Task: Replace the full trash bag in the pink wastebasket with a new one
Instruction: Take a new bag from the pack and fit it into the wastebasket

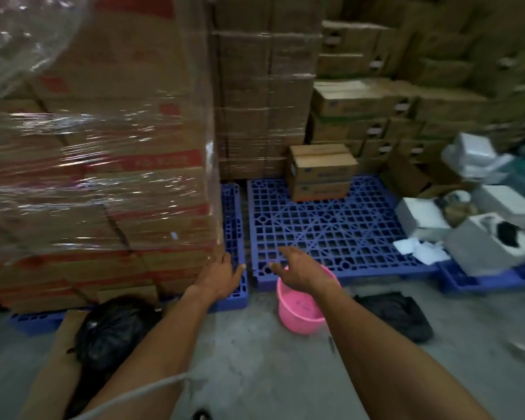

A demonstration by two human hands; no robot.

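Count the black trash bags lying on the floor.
2. One full black bag sits left of the pink wastebasket, by the wrapped cartons; another black bag lies flat to its right. Others may be hidden.

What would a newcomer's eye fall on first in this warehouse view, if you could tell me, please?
Probably the pink wastebasket, standing on the grey floor in front of the blue pallets, with no bag visible inside and the right hand open above its rim. Left of it looms a tall stack of shrink-wrapped cartons, with the left hand at its lower corner. A full black trash bag sits at lower left.
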